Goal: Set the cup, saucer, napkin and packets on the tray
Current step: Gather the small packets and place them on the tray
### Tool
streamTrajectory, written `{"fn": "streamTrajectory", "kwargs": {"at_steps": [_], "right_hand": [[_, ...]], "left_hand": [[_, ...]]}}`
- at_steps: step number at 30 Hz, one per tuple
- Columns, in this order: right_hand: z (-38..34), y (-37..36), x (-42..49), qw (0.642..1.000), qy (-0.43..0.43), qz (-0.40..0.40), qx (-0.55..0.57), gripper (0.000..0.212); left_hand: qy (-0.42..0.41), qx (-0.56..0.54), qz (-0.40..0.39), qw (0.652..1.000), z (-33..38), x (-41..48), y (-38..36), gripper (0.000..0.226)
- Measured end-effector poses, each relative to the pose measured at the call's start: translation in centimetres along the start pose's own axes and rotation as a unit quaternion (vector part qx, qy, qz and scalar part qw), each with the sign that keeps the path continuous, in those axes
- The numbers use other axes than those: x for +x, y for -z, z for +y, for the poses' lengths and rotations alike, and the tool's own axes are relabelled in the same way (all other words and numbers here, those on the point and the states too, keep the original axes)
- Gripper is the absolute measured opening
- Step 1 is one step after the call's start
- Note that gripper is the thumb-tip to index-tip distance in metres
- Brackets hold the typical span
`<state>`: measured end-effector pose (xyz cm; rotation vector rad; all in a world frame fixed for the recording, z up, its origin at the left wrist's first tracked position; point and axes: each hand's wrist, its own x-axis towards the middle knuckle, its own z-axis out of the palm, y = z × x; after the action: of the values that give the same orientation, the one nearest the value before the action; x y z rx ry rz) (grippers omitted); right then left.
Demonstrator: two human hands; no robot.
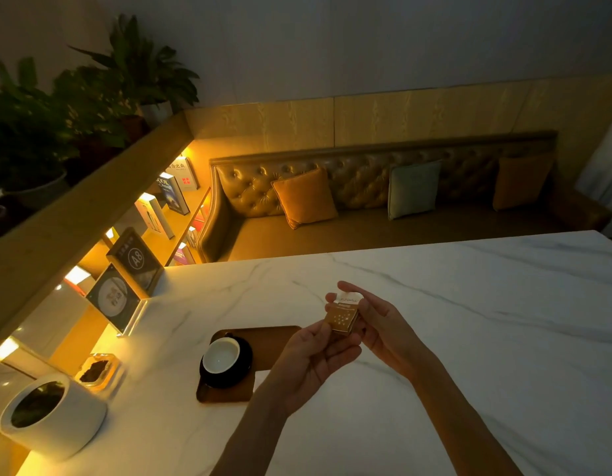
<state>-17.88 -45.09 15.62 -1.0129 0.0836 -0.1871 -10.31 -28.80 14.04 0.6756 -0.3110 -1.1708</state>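
Observation:
A brown wooden tray (273, 338) lies on the white marble table. On its left end stands a black saucer (241, 371) with a cup (222, 355), white inside and empty. Above the table, right of the tray, I hold small packets (342, 316), brown with a white top. My right hand (383, 324) pinches them from the right with thumb and fingers. My left hand (311, 359) supports their lower edge from below, palm up. I see no napkin.
A white round pot (53, 417) and a glass dish with dark contents (96, 371) stand at the table's left. Acrylic sign stands (119, 297) sit at the far left edge. A leather bench with cushions (306, 197) runs behind the table.

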Motion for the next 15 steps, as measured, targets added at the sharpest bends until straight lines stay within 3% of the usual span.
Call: {"fn": "streamTrajectory", "kwargs": {"at_steps": [6,11,15], "right_hand": [[0.0,-0.4,0.3,0.999,0.006,0.013,-0.036,0.043],[0.6,-0.5,0.8,0.994,0.011,0.061,-0.088,0.039],[1.6,-0.6,1.2,0.992,0.002,0.052,-0.116,0.04]], "left_hand": [[-0.016,-0.014,0.04,0.999,-0.3,-0.1,0.3,0.035],[-0.013,0.057,0.135,0.989,-0.1,-0.1,0.7,0.036],[-0.007,0.083,0.165,0.983,0.6,-0.8,1.4,0.036]]}}
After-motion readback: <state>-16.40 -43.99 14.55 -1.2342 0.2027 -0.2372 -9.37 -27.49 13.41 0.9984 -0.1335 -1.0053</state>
